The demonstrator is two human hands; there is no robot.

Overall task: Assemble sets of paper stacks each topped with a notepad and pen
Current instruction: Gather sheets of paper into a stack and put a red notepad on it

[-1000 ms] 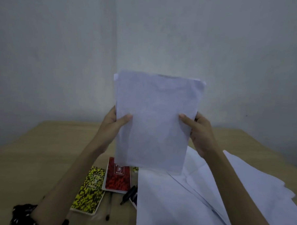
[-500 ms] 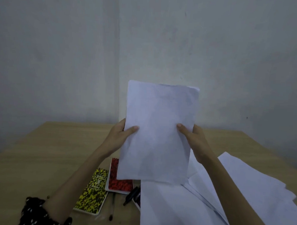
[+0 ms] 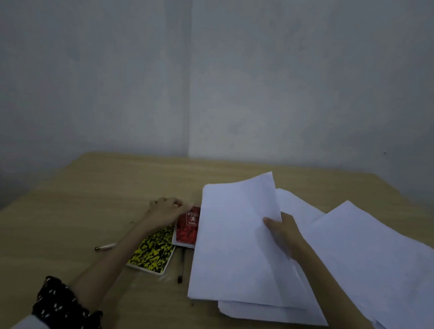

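Paper stack, a sheaf of white sheets, lies tilted over the right half of the wooden table, its far right corner lifted and its near edge resting on more loose white sheets that fan out toward the right edge of the head view. The right hand grips the sheaf at its right edge, thumb on top of the paper and the other fingers tucked beneath, so the hand is closed on the stack. The left hand reaches forward just left of the sheaf, fingers curled together with the tips touching the far corner of a red notepad; whether it actually pinches the cover cannot be told. The red notepad lies flat, its right side hidden under the sheaf. A yellow-and-black notepad lies just beside it, nearer the person, partly crossed by the left forearm. A dark pen rests on the table between the yellow notepad and the paper, and a second, lighter pen lies apart on the left. A dark spotted sleeve covers the left upper arm
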